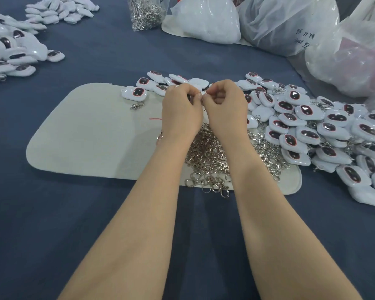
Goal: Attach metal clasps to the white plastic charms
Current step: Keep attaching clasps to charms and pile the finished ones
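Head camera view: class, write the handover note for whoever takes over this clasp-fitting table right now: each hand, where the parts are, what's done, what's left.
Left hand and right hand: both pinch one small silver metal clasp between their fingertips, over the pale grey felt mat; any charm in the grip is hidden.
Loose silver clasps lie heaped on the mat under the wrists; a clear bag of more clasps stands at the far edge.
White plastic charms with dark oval faces are piled to the right; several show clasps, so part seems done.
Left: finish this one, then the charms without clasps; number unclear.
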A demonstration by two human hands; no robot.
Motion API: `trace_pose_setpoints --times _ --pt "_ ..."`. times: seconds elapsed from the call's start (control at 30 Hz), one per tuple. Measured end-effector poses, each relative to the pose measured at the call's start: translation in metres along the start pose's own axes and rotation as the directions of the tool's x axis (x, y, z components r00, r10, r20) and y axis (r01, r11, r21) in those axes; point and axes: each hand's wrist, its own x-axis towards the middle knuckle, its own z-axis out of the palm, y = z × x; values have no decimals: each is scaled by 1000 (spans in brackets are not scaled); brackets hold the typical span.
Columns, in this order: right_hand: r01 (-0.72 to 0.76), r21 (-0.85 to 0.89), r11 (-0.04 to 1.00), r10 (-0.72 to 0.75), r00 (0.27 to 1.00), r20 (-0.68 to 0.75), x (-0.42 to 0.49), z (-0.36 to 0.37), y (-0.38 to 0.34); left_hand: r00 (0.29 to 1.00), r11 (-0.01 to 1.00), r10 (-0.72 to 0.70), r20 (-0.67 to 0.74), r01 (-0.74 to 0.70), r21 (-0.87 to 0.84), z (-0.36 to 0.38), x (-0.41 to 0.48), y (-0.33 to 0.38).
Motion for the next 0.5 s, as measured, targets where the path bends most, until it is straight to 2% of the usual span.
trace_pose_setpoints --times 0.5 --pt "131 -51 990 -128 990 61 -5 -3 3 1000 999 19 -21 -18 29 -2 -1 0"
